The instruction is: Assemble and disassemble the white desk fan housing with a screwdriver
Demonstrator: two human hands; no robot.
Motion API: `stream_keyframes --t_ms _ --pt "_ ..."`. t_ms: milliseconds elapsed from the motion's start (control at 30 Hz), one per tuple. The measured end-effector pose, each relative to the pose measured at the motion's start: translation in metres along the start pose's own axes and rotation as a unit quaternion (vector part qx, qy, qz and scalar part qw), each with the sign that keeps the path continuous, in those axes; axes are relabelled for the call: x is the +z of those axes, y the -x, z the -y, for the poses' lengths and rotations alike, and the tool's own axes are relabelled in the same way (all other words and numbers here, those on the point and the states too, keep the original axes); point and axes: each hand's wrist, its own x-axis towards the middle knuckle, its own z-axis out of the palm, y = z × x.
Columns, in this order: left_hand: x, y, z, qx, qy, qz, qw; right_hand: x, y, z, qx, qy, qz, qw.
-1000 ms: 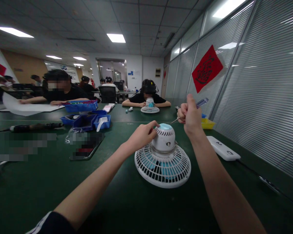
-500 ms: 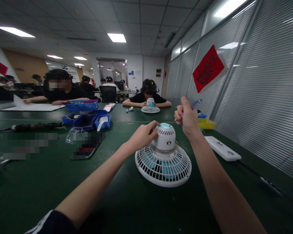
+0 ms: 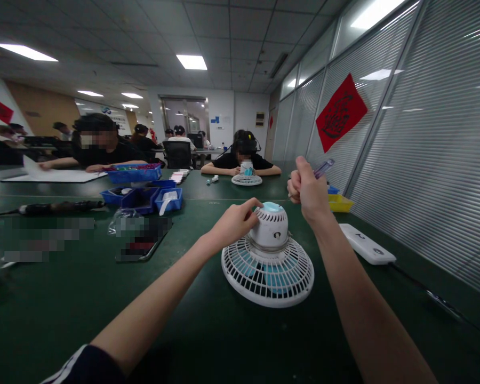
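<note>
A small white fan [image 3: 269, 250] stands face down on the green table, its round grille lowest and its motor housing on top, with light blue blades behind the grille bars. My left hand [image 3: 237, 221] grips the left side of the housing, the index finger on the rim of the light blue cap [image 3: 271, 207]. To the right and above, my right hand [image 3: 310, 189] is closed round a screwdriver with a clear purple handle [image 3: 324, 168]. Most of its shaft is hidden by the fingers or too faint to make out.
White power bank [image 3: 366, 244] with a black cable lies at the right. Yellow tray [image 3: 339, 203] stands behind it. Blue bins [image 3: 140, 198], a phone [image 3: 146, 240] and a black-handled tool [image 3: 60, 207] are at the left. Across the table, a person [image 3: 246, 154] leans over another fan [image 3: 247, 180].
My right hand has shifted slightly right, and the screwdriver's tip has come away from the fan's cap. My left hand and the fan have stayed in place.
</note>
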Motion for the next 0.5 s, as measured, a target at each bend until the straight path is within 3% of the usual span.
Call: stream_keyframes --t_ms 500 --pt "0.0 -0.0002 -0.0005 -0.004 0.011 0.0 1.0 0.0002 -0.0011 -0.0025 -0.013 0.03 -0.008 0.999"
